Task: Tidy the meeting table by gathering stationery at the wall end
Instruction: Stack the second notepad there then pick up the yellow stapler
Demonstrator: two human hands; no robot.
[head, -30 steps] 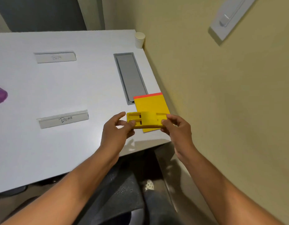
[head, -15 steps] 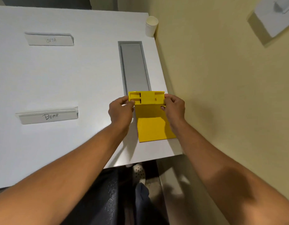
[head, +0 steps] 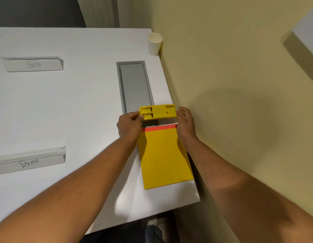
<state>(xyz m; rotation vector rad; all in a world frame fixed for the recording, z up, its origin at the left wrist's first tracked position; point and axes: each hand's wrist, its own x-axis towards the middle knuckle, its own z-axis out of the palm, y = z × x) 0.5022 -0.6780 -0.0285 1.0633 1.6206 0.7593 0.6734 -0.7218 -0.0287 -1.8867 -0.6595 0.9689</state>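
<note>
**Yellow holder held by both ends, just past the pad at the wall end**

You have the yellow plastic holder [head: 157, 111] pinched at its two short ends: your left hand [head: 129, 124] curls its fingers round the left end, your right hand [head: 185, 122] round the right. Each grip is clamped on the holder, so it stays level and square to the wall, which suits lining it up rather than simply dropping it.

The holder sits over the near end of the grey cable tray [head: 134, 85] let into the desk [head: 73, 102], just beyond the red-edged top of the yellow notepad [head: 164, 155]. Whether it touches the desk or hangs slightly above it I cannot tell. The notepad lies flat, close along the wall, its long side following the desk edge; that looks like the gathering spot, and the holder appears meant to join it there, end to end.

A paper cup [head: 155, 43] stands in the far corner against the wall. Two clear name plates, one marked BETA [head: 33, 64] and one marked BEAR [head: 29, 162], lie well apart from the stationery.
</note>
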